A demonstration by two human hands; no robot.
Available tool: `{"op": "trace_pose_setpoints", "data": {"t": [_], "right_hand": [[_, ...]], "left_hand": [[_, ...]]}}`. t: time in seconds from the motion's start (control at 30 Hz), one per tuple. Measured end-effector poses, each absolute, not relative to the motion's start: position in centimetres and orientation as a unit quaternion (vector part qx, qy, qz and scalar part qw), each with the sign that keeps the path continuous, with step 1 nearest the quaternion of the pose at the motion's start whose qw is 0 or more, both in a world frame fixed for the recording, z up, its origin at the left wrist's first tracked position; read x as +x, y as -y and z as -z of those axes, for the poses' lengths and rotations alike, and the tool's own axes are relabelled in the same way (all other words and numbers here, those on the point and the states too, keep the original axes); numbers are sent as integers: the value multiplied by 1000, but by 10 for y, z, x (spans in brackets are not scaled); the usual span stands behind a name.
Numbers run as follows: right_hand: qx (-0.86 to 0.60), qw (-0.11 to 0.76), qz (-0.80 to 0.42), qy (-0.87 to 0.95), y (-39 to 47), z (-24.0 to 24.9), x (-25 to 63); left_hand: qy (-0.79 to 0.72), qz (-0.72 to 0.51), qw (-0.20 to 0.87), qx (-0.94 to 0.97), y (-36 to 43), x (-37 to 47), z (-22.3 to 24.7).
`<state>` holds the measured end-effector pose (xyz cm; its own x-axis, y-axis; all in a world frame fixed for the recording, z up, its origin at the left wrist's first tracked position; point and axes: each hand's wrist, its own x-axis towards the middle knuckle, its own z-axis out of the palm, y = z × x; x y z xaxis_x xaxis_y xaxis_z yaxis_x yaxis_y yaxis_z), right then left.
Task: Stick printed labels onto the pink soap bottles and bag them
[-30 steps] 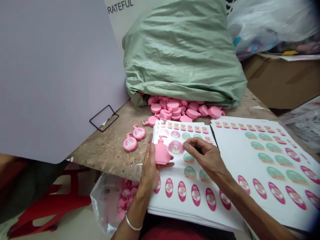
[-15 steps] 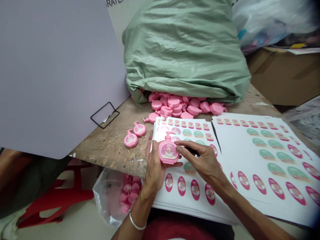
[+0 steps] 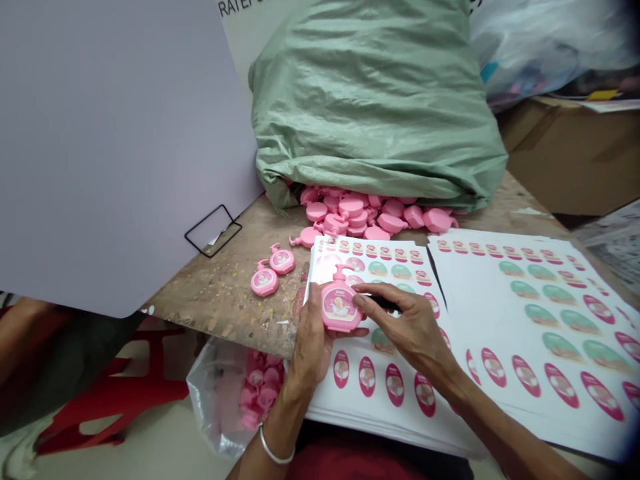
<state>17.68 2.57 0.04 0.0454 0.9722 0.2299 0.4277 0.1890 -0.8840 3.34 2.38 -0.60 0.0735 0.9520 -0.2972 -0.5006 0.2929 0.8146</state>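
A pink toy pump bottle with a round printed sticker on its front stands upright in my left hand. My left fingers wrap behind it, and the thumb lies along its left side. My right hand is closed in a pinch at the bottle's right edge, thumb tip against the sticker's rim. Under the right fingers a slim dark object shows in part; its kind is hidden. Below the bottle lies a stack of sticker sheets with pink ovals and green domes.
Two stickered bottles lie to the left. Behind, several plain pink bottles spill from a green sack. A second sheet stack is at right. Below the table edge hangs a clear bag of pink bottles. At far left a person's arm shows.
The view has shifted slightly, so everything sits a little further right. Both hands keep their hold at the bottle, with the right thumb still at the sticker's edge.
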Motion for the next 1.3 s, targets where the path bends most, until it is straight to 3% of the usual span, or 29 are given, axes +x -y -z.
{"op": "trace_pose_setpoints", "data": {"t": [0.17,0.37,0.5,0.57,0.8,0.9,0.97,1.03,1.13,1.2,1.3], "right_hand": [[-627,377,-79,677,-28,-4,177],[-610,410,-230,638,-43,18,162],[-698,277,-107,652,-91,33,214],[-726,251,-58,638,-122,36,250],[-697,147,40,700,-206,43,300],[-679,131,64,720,-217,40,297],[-665,137,80,730,-211,32,294],[-644,150,92,745,-193,22,287],[-553,185,92,807,-144,12,263],[-396,247,84,881,-105,12,242],[-273,284,41,918,-57,15,215]], "left_hand": [[-496,-526,587,363,-22,33,12],[-577,-505,485,420,-19,31,12],[-661,-462,396,439,-32,-12,20],[-715,-424,307,464,-45,-40,30],[-769,-236,173,568,-82,-80,58],[-746,-279,55,602,-82,-73,48],[-710,-362,34,603,-78,-63,34],[-670,-436,136,585,-73,-47,18],[-573,-459,466,493,-68,-15,1],[-467,-432,675,374,-64,6,-1],[-387,-410,790,242,-56,24,6]]}}
